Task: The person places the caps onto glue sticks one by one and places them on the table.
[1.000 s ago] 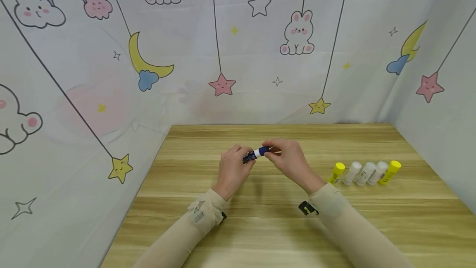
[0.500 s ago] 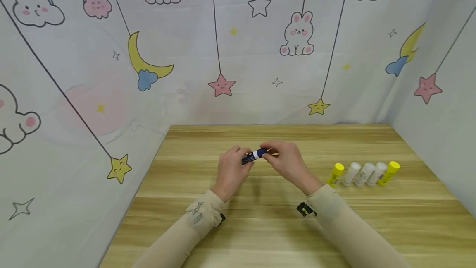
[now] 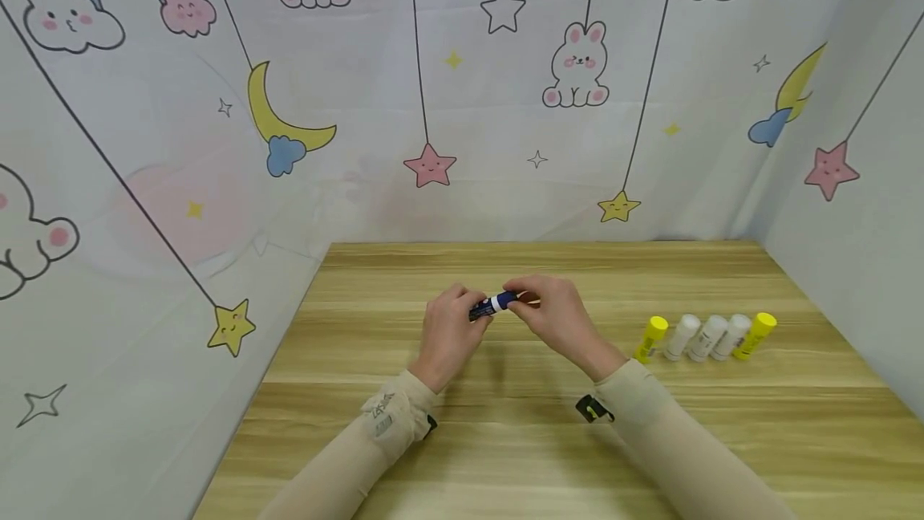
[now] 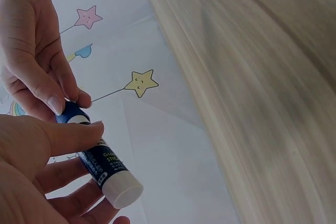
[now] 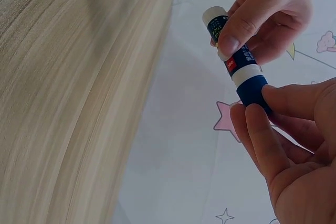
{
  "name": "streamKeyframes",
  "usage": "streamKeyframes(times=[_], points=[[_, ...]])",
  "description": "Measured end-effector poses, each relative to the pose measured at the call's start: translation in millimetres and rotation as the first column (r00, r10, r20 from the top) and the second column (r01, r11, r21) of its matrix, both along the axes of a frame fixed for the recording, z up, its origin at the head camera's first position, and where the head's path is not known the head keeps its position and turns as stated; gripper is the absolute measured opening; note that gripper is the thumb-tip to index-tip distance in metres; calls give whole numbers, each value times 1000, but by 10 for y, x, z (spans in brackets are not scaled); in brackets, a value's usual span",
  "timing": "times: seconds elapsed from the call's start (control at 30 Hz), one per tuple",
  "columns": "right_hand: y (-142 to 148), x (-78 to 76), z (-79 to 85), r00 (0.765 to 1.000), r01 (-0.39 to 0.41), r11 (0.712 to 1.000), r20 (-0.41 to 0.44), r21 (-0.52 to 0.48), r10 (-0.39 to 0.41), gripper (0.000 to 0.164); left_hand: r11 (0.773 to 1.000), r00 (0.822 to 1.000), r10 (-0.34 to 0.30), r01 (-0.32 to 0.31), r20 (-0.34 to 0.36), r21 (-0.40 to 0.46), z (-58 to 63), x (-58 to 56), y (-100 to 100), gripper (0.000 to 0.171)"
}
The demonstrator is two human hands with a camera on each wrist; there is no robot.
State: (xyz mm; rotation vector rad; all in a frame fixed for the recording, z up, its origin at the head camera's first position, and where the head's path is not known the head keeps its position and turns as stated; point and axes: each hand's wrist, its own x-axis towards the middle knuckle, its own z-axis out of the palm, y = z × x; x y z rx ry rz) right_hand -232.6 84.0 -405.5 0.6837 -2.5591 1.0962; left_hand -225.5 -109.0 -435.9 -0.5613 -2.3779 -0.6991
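A dark blue glue stick (image 3: pixel 485 309) with white bands is held above the table between both hands. My left hand (image 3: pixel 451 335) grips its labelled barrel, thumb on one side and fingers on the other. The white base (image 4: pixel 122 189) sticks out past the left fingers in the left wrist view. My right hand (image 3: pixel 559 315) pinches the blue cap (image 5: pixel 253 93) between thumb and fingertips. In the right wrist view the cap sits against the white band, with no gap visible between them.
On the right of the wooden table (image 3: pixel 505 440) several glue sticks stand in a row: a yellow one (image 3: pixel 652 338) at the left end, white ones (image 3: pixel 708 338) between, another yellow one (image 3: pixel 755 335) at the right end. A printed cloth (image 3: pixel 491 207) hangs behind the table.
Both hands keep their hold on the glue stick. The right hand and cap have shifted very slightly left and down in the head view; the row of glue sticks stays put.
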Motion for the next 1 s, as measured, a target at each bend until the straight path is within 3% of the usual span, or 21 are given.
streamKeyframes(times=[0.37, 0.77, 0.9, 1.0], points=[[-15, 26, -3, 999, 2, 1000, 46, 0, -2, 22, 1000, 1000, -19, 19, 8, 0, 20, 32, 22, 26], [12, 50, 3, 999, 1, 1000, 42, -2, -1, 22, 998, 998, -55, 55, 34, -11, 26, 54, 27, 24], [20, 61, 73, 999, -25, 999, 38, 39, 24, 21, 997, 997, -77, 76, -6, -21, 29, 77, 29, 23], [12, 65, 170, 998, -49, 997, 41, 65, 46, 19, 996, 993, -87, 85, -77, -26, 52, 105, 34, 20]])
